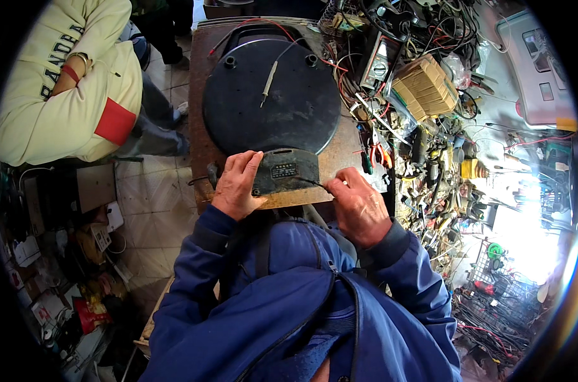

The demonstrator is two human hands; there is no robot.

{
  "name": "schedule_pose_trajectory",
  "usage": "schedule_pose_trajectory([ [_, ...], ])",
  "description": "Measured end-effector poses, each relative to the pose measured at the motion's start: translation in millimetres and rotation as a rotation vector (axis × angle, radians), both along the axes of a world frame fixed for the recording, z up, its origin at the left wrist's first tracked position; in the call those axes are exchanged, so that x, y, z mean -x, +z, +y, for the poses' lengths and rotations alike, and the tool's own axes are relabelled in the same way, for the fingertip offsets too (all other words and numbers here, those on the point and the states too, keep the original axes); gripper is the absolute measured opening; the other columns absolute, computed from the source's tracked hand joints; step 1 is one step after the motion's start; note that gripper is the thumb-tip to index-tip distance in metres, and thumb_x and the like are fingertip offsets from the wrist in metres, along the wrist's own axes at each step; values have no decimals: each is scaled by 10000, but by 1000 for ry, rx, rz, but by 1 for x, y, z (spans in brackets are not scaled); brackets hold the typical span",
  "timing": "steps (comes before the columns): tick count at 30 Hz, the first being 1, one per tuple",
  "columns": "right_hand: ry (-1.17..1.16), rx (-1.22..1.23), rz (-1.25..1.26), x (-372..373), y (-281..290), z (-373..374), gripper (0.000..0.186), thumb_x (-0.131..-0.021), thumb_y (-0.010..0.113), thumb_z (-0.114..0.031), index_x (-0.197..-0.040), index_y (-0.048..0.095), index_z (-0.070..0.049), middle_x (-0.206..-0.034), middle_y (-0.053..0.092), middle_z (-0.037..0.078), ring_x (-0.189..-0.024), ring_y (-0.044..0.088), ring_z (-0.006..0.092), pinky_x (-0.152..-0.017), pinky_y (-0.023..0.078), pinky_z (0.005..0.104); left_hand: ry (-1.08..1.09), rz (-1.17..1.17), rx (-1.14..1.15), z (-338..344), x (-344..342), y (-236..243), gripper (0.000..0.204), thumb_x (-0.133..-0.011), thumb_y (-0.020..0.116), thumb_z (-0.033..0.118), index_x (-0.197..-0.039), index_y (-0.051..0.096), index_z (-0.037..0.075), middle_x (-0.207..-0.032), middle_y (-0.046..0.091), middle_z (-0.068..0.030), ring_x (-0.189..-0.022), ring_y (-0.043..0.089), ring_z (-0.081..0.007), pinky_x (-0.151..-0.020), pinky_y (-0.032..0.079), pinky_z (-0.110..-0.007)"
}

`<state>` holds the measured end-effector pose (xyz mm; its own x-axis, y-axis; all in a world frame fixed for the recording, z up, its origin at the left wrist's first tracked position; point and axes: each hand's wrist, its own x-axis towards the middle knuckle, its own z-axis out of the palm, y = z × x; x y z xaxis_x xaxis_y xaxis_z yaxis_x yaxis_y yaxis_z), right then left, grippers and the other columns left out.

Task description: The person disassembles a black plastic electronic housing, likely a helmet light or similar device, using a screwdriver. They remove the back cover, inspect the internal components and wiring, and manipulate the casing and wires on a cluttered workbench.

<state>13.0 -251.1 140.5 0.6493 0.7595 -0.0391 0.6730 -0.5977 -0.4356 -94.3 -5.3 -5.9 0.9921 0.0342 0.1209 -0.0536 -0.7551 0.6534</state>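
Note:
A round black appliance (270,95) lies with its underside up on the worn brown bench, its feet and a loop-shaped handle showing. At its near end is a dark panel (286,170) with a small label. My left hand (238,184) grips the left corner of that panel, fingers on top and thumb along the near edge. To the right, my right hand (360,207) is closed on a thin black cord-like piece (311,183) that runs onto the panel; its held end is hidden in my fingers. A pale pen-shaped probe (269,84) with a wire rests across the appliance.
Pliers with red handles (381,153) lie right of the appliance. Beyond are a multimeter (378,63), a cardboard box (425,86) and heaps of cables and small parts. A person in a cream hoodie (66,83) is at the left, arms folded. A bright light glares at the right.

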Motion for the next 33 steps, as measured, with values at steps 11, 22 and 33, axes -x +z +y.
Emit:
schedule_pose_trajectory([
  [11,-56,11,19,-1,-16,1,188,-883,743,-197,-937,643,-48,-837,651,151,-744,673,362,-617,519,453,-16,23,15,3,-1,1,1033,-572,942,129,-1481,461,32,-1411,498,-179,-1293,478,-389,-1099,447,-458],
  [22,4,-16,21,-6,-10,1,109,-803,660,-28,-891,606,-61,-846,536,158,-799,615,387,-676,510,485,14,-5,19,3,1,-6,1006,-568,931,115,-1462,477,38,-1386,493,-186,-1276,485,-401,-1095,443,-465],
  [33,-31,-17,126,-4,-9,-1,115,-861,710,-87,-916,619,-42,-974,606,181,-839,674,377,-641,520,467,7,23,40,4,1,-2,1025,-568,935,117,-1475,466,39,-1399,486,-185,-1286,479,-405,-1095,441,-469],
])
